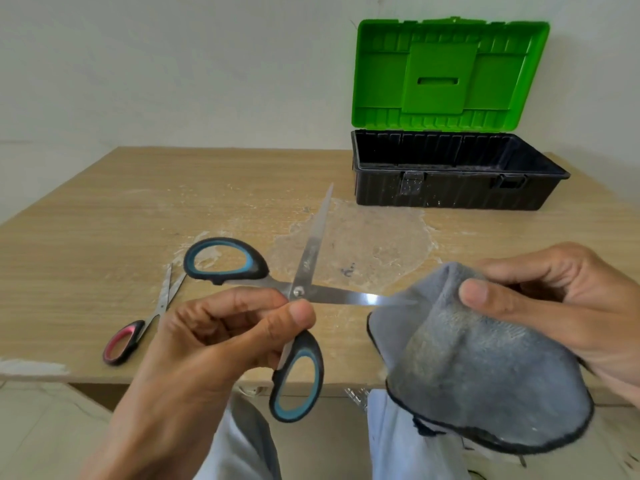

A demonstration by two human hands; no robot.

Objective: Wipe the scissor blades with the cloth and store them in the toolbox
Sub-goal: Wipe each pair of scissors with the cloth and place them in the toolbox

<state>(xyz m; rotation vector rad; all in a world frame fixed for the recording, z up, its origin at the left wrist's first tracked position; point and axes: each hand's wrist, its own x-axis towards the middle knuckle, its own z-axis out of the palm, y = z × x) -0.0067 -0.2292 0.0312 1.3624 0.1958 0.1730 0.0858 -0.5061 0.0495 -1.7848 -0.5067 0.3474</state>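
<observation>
Pale wood-grain table, scuffed and blotched whitish in the middle, stands against a plain light wall. Your blue-handled scissors are in the air in front of the toolbox and to its left, well apart from it and nearer you. They are spread wide: one blade points up and away towards the toolbox's near left corner, the other runs level to the right, and its tip reaches the fold of the cloth; the tip is blurred, so you cannot tell how far in it goes. Your left hand pinches the scissors just below the pivot, thumb on top and fingers curled beneath; one handle loop hangs below your thumb, the other juts out to the left. Your right hand grips the grey, dark-edged cloth, thumb pressed on its front and fingers curled behind, and the cloth drapes down past the table's near edge, in front of the toolbox. The toolbox itself sits at the far right of the table, black body open, green lid upright against the wall. Far to the toolbox's left and nearer you, a smaller pair of red-handled scissors lies flat on the table, blades slightly parted. Your light trousers show below the table edge
</observation>
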